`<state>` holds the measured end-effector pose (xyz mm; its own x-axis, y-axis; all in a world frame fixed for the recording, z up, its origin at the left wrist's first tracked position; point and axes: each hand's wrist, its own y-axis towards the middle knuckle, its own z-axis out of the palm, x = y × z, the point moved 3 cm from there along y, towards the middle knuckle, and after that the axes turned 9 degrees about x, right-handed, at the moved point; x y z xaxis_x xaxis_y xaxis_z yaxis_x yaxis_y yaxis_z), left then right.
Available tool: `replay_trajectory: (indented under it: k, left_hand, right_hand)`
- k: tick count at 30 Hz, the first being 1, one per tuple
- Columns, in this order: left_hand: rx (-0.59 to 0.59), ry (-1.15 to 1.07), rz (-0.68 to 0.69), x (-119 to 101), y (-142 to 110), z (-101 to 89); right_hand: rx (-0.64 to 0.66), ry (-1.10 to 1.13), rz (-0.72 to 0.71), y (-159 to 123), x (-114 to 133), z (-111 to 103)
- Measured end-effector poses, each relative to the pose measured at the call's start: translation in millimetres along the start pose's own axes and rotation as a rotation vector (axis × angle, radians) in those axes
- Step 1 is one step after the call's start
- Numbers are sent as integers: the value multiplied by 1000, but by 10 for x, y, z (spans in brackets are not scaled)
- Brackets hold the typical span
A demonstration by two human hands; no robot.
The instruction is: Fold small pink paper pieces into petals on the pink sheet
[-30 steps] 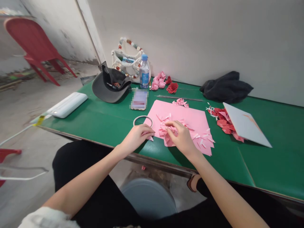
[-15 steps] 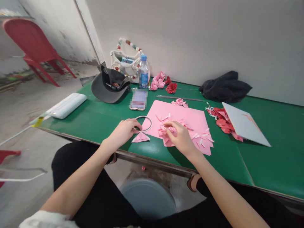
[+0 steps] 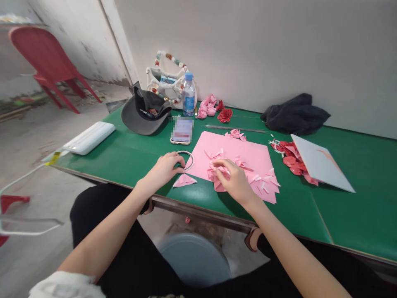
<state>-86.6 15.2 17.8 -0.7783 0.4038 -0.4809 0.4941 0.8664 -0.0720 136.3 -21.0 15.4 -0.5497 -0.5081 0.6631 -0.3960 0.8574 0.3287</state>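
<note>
Your left hand (image 3: 163,169) sits near the front edge of the green table (image 3: 136,155), half curled, with its fingers against a thin metal ring (image 3: 189,160). They touch the ring, but you cannot tell whether they grip it. Just beside that hand lies a folded pink paper triangle (image 3: 184,180). Your right hand (image 3: 235,180) is partly closed, its fingertips pressed into a crumpled pile of pink paper pieces (image 3: 218,171) on a large pink paper sheet (image 3: 235,145). You cannot tell whether they have hold of any piece. Farther along the table are a phone (image 3: 181,132) with a blurred screen, a gray cap (image 3: 139,120), and a water bottle (image 3: 188,97). Red and pink paper roses (image 3: 214,108) sit near the wall. To your right, red paper pieces (image 3: 290,160) lie partly under a white board (image 3: 321,163), near a dark crumpled cloth (image 3: 294,114).
</note>
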Motion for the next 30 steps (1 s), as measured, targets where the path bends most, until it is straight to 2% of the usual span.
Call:
replay_trajectory:
  k: [5,9,12,14,16,19,22,26,30]
  left_hand:
    - [73,4,50,26,-47,-1]
    - [46,76,56,63,-43,35]
    - [-87,10,39,21,-52,-27]
    - [-230,-142,22,-31,-73,-108]
    - [-322,-364,62,-103,-93,-159]
    - [-261,-704,114,-218,-95,-111]
    - [-157,-869,118,-328,-95,21]
    - [-85,-903,118,-455,-104,183]
    - [-135,-867,129,-530,-106,252]
  right_hand:
    - [27,-11,-9,-7,-5,-4]
    - [31,-18,-19,-6,0,1]
    - [4,9,-22,-12,24,-5]
    - [-21,59,-34,-24,72,-13]
    - [-43,113,-54,-42,147,-18]
    - [-89,140,-97,-75,271,-12]
    - [-152,98,-123,-100,339,10]
    - [-214,36,-115,-106,335,26]
    - [-196,16,-108,-102,321,16]
